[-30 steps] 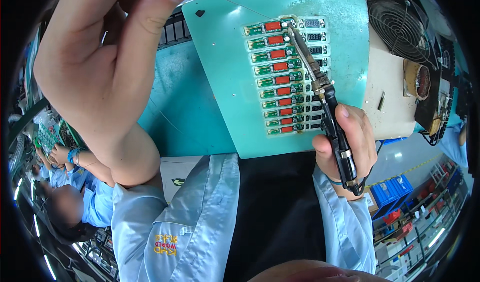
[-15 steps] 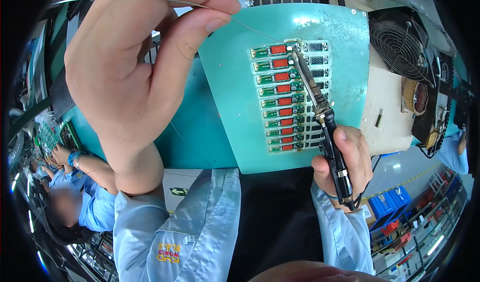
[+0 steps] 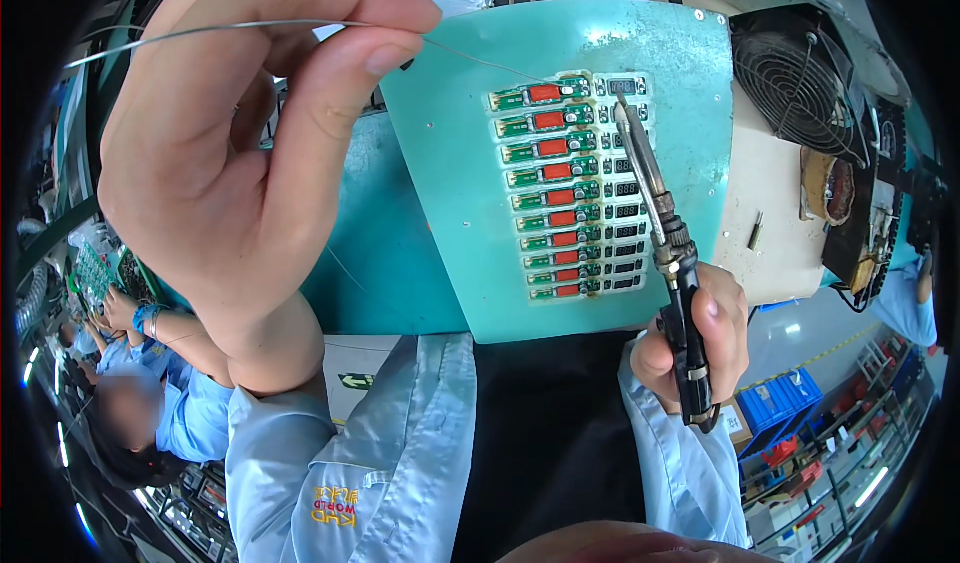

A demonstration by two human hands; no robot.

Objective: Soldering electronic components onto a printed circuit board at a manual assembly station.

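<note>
My left hand [image 3: 255, 153] is raised close to the camera and pinches a thin solder wire [image 3: 480, 58] between thumb and forefinger; the wire runs right toward the top of a row of small green circuit boards [image 3: 560, 188] with red parts. These boards lie on a teal plate [image 3: 450, 203]. My right hand [image 3: 700, 338] grips a black-handled soldering iron [image 3: 665, 243], whose tip rests near the top right of the board row, close to the wire's end.
A black fan [image 3: 800, 83] and a cream block [image 3: 770, 213] stand to the right of the plate. A brown roll [image 3: 830, 188] sits beside them. At far left a person in a blue shirt [image 3: 190, 413] works on green boards. Blue bins [image 3: 780, 403] lie lower right.
My left hand has moved right and up with the wire, bringing its end to the top boards. The iron tip has shifted up to the top of the row.
</note>
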